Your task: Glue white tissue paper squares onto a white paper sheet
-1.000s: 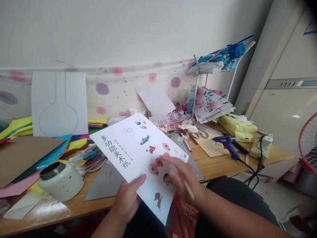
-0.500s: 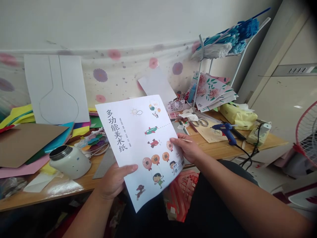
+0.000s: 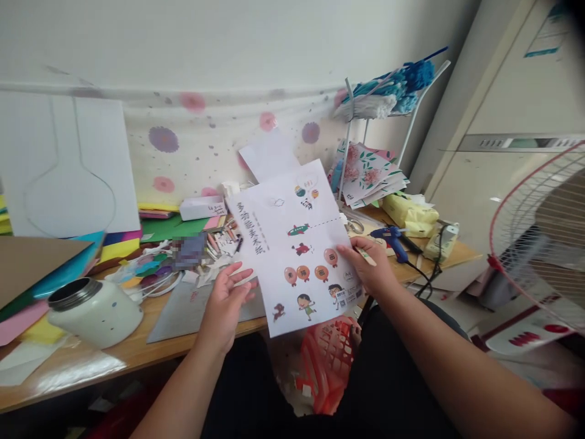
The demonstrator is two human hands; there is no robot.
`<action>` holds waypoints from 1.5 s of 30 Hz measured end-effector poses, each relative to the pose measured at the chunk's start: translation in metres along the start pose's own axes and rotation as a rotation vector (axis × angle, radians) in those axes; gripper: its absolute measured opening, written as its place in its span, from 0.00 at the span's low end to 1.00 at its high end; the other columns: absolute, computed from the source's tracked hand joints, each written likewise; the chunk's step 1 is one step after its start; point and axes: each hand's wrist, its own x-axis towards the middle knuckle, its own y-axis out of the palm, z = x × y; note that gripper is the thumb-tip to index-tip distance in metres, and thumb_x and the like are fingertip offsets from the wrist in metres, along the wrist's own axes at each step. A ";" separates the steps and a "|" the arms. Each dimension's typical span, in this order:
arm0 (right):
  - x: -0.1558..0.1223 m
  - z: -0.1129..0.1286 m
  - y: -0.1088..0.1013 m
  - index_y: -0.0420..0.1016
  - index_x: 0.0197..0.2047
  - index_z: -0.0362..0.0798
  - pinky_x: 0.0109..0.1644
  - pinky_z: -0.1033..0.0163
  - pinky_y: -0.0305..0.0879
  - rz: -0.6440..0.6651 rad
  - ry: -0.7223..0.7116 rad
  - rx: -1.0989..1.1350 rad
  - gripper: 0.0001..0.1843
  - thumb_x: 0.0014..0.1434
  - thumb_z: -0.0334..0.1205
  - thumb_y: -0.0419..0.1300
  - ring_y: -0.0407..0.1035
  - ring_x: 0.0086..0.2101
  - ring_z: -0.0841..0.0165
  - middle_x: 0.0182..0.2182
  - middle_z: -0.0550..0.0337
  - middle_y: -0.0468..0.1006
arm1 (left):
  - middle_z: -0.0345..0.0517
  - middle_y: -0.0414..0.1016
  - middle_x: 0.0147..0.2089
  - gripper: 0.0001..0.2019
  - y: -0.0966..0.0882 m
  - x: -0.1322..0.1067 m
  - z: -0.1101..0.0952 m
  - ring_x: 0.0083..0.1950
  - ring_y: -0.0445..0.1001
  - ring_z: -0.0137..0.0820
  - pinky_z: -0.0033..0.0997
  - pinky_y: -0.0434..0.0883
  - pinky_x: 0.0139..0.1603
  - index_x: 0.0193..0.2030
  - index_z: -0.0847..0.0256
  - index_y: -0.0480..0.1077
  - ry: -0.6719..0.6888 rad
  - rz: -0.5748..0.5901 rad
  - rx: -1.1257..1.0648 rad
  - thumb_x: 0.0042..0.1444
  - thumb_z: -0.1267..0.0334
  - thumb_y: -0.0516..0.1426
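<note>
My right hand (image 3: 375, 268) grips the right edge of a white paper sheet (image 3: 274, 262) printed with cartoon figures, balloons and Chinese characters. A slim light-coloured stick (image 3: 366, 256) is also tucked in that hand; its kind I cannot make out. The sheet is tilted above my lap and the table edge. To its left, my left hand (image 3: 231, 302) is open, fingers apart and holding nothing, close to the sheet's left edge. Beneath my left hand a grey board (image 3: 176, 314) lies on the table.
A white jar without a lid (image 3: 103, 311) stands at the left near coloured paper. A white board with a drawn vase outline (image 3: 98, 137) leans at the wall. Right are a blue glue gun (image 3: 393, 242), a wire rack (image 3: 406, 137) and a fan (image 3: 539, 244). A red basket (image 3: 326, 360) sits below.
My left hand has let go of the sheet and opened beside it. The sheet has turned a little and stays in my right hand. The view has swung right.
</note>
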 end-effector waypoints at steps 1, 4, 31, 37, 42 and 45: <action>-0.002 0.003 -0.009 0.69 0.26 0.48 0.28 0.65 0.56 -0.047 -0.005 -0.038 0.15 0.49 0.51 0.63 0.61 0.25 0.70 0.22 0.63 0.69 | 0.47 0.73 0.50 0.25 0.003 0.001 0.004 0.46 0.75 0.37 0.37 0.70 0.46 0.53 0.56 0.64 0.014 -0.003 -0.002 0.48 0.58 0.63; -0.016 0.020 -0.025 0.70 0.26 0.49 0.30 0.64 0.57 -0.163 -0.035 -0.148 0.14 0.49 0.51 0.62 0.61 0.25 0.68 0.23 0.62 0.70 | 0.46 0.75 0.44 0.16 0.019 -0.008 0.009 0.44 0.74 0.35 0.36 0.68 0.49 0.46 0.59 0.69 0.056 0.094 -0.021 0.51 0.58 0.62; -0.065 -0.005 0.005 0.69 0.27 0.47 0.24 0.67 0.59 0.113 0.427 0.375 0.14 0.46 0.45 0.68 0.63 0.19 0.74 0.19 0.66 0.70 | 0.54 0.81 0.37 0.15 -0.003 -0.046 0.026 0.37 0.79 0.41 0.37 0.74 0.39 0.42 0.68 0.73 -0.496 0.229 -0.386 0.51 0.60 0.64; -0.041 0.007 -0.019 0.70 0.30 0.46 0.27 0.67 0.58 0.327 0.409 0.275 0.15 0.46 0.47 0.68 0.64 0.23 0.73 0.24 0.63 0.73 | 0.57 0.80 0.39 0.17 0.006 -0.047 0.027 0.39 0.78 0.42 0.41 0.73 0.44 0.43 0.68 0.74 -0.463 0.289 -0.366 0.50 0.58 0.64; -0.002 0.001 -0.026 0.69 0.26 0.46 0.33 0.65 0.58 0.406 0.086 -0.081 0.16 0.52 0.51 0.63 0.62 0.30 0.70 0.26 0.62 0.70 | 0.51 0.80 0.37 0.15 0.010 -0.038 0.031 0.35 0.77 0.35 0.34 0.72 0.40 0.41 0.66 0.74 -0.418 0.240 -0.293 0.49 0.58 0.65; 0.023 -0.006 -0.028 0.69 0.27 0.46 0.31 0.66 0.56 0.442 0.127 -0.096 0.16 0.50 0.50 0.64 0.60 0.27 0.71 0.25 0.64 0.68 | 0.49 0.80 0.35 0.14 0.011 -0.035 0.031 0.35 0.76 0.33 0.32 0.71 0.39 0.37 0.65 0.74 -0.387 0.209 -0.225 0.47 0.58 0.66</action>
